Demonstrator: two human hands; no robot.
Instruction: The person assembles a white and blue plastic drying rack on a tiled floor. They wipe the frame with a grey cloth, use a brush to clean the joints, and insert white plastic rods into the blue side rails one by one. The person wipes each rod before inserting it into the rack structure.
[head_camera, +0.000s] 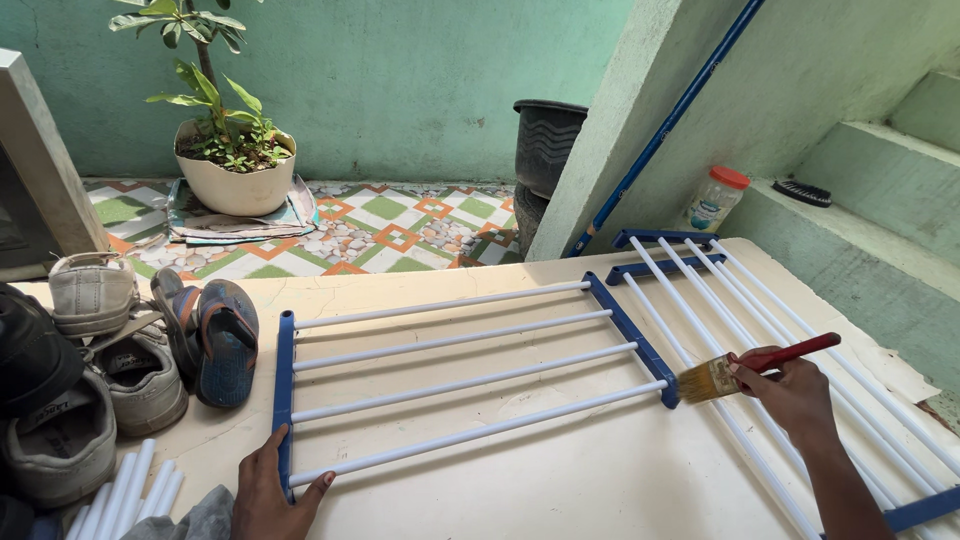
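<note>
My left hand (268, 487) clamps the blue end bar of the near rack (460, 375), flat on the cream table (560, 480). My right hand (790, 390) grips the paintbrush (735, 372), bristles touching the far bar. Risk: paint smearing onto white rods, I'd judge.

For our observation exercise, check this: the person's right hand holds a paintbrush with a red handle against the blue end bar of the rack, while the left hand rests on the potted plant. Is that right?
Not quite. In the head view the left hand grips the rack's near blue end bar, not the potted plant, which stands apart by the wall. The right hand and paintbrush are as stated.
</note>
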